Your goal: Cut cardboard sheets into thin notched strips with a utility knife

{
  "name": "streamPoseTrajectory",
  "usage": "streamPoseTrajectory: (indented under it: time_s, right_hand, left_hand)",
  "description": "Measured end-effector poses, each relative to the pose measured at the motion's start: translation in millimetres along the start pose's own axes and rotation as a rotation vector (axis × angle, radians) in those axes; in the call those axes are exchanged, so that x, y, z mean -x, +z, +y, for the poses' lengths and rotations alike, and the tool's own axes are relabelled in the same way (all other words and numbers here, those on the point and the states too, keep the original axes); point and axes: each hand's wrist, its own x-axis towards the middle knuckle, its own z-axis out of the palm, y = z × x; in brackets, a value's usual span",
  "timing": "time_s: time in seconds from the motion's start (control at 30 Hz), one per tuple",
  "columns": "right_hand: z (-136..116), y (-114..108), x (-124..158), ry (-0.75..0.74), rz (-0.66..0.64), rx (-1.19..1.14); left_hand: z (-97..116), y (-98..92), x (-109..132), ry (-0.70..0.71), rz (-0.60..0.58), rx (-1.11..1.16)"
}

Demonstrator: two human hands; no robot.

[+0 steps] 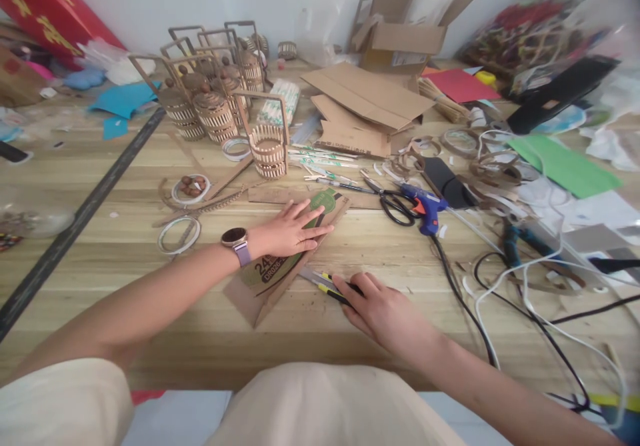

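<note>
My left hand (293, 229) lies flat with spread fingers on a piece of printed brown cardboard (280, 276), pressing it to the wooden table. In my right hand (375, 306) is a yellow and black utility knife (333, 287), gripped by its handle. Its blade is out and points left, close to the cardboard's lower right edge; whether it touches the edge I cannot tell. A flat cardboard strip (260, 195) lies just beyond the piece. To the right of my left hand are black-handled scissors (397, 206) and a blue glue gun (425, 209).
Small wooden lantern-like baskets (215, 116) with tall handles stand at the back left, one basket (269, 153) nearer. Cardboard sheets (367, 96) are stacked behind, with an open box (407, 36) at the wall. Tape rolls (179, 235) lie left; tangled cables (530, 299) cover the right.
</note>
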Motion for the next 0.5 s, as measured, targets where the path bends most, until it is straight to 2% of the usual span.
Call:
streamPoseTrajectory:
  time_s: [0.13,0.3,0.5]
  right_hand:
    - [0.8,-1.8,-2.1,-0.001,0.020,-0.023]
    - [2.2,-2.4,-2.9,-0.017,0.049,-0.039]
    - [2.9,-3.5,-2.8,0.002,0.047,-0.078]
  left_hand:
    - [10.1,-6.4,20.8,0.080,0.017,-0.050]
    - [10.5,-8.4,54.4,0.164,-0.114,0.097]
    - [3.2,-5.6,60.7,0.164,-0.189,0.177]
